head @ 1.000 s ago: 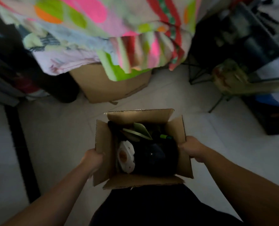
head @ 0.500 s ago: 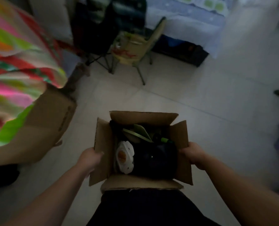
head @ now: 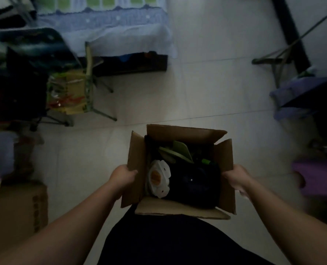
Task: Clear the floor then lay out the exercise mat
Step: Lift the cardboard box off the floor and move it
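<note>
I hold an open cardboard box in front of my waist, above the pale tiled floor. My left hand grips its left flap and my right hand grips its right flap. Inside lie a white flower-shaped item with an orange centre, a dark rounded object and some green pieces. A purple shape that may be a rolled mat lies on the floor at the right edge, blurred.
A folding chair piled with things stands at the left, beside a low bed with a blue cover. A second cardboard box sits at lower left. A dark stand with purple cloth is at the right.
My view has swung to the right with the box held the same way. The colourful blanket has left the view; the bed, the open floor and the purple shape have come in.
</note>
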The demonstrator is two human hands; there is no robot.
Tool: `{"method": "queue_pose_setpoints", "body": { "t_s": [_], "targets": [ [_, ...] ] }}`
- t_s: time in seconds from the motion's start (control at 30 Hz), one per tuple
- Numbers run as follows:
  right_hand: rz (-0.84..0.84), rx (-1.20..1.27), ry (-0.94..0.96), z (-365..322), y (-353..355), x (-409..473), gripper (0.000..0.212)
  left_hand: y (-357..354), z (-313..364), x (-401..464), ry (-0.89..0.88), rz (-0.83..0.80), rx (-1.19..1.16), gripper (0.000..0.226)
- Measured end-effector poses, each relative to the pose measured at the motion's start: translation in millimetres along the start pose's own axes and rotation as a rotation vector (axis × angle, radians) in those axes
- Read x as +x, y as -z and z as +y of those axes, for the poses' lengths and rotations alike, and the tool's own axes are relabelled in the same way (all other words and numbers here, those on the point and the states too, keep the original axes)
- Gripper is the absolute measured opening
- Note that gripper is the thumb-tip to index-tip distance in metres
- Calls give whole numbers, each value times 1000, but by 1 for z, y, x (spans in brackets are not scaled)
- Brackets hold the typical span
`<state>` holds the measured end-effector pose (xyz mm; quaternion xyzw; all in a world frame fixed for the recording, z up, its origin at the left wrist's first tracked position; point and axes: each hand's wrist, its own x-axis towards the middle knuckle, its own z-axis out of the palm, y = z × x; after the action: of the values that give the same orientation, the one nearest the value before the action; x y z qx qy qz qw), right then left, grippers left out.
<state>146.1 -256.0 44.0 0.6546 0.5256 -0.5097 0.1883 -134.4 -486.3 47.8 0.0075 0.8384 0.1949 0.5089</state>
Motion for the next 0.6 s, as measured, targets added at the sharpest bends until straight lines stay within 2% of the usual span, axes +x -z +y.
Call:
{"method": "queue_pose_setpoints", "body": {
  "t_s": [0.13, 0.27, 0.37, 0.47, 0.6],
  "targets": [
    [59, 80, -41, -44, 13, 15, 12, 24, 62, 44, -70, -49, 54, 5],
    [73, 144, -55, -100, 25, 28, 7, 58, 118, 80, -82, -81, 62, 12],
    [82, 199, -43, -139, 36, 41, 9, 82, 163, 100, -105, -62, 99, 8],
    [85, 243, -43, -170, 48, 57, 11, 95, 205, 118, -108, -36, 131, 15],
    [107, 268, -57, -203, 76, 88, 18, 96, 267, 142, -95, -64, 179, 14]
  ]
}}
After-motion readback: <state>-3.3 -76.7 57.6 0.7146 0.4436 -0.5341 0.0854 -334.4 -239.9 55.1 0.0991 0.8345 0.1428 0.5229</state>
